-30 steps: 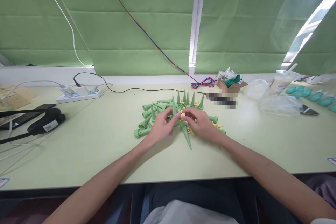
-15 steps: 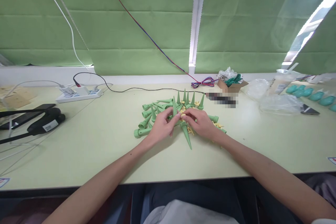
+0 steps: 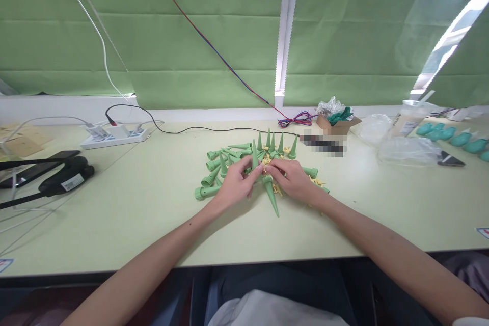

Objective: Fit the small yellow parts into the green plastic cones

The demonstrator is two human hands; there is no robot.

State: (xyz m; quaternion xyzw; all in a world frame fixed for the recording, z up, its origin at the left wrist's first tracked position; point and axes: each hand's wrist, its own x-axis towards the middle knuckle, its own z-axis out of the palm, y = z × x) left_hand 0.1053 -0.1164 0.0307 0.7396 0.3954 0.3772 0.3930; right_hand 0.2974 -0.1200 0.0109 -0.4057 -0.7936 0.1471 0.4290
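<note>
A heap of green cone-shaped plastic spikes (image 3: 225, 163) lies in the middle of the pale green table (image 3: 153, 214), with small yellow pieces (image 3: 317, 182) scattered among them. My left hand (image 3: 236, 186) is curled around one green spike (image 3: 272, 198) whose tip points toward me. My right hand (image 3: 294, 179) meets it fingertip to fingertip, pinching a small yellow piece (image 3: 264, 166) at the wide end of that spike. Several spikes (image 3: 275, 143) stand upright just behind my hands.
A white power strip (image 3: 114, 136) with cables lies at the back left. A black device (image 3: 66, 175) sits at the left edge. At the back right are a cardboard box (image 3: 336, 122), clear plastic bags (image 3: 405, 150) and teal parts (image 3: 458, 138).
Almost nothing differs; my fingers have shifted slightly around the spike and the yellow piece, and both hands stay in the same place.
</note>
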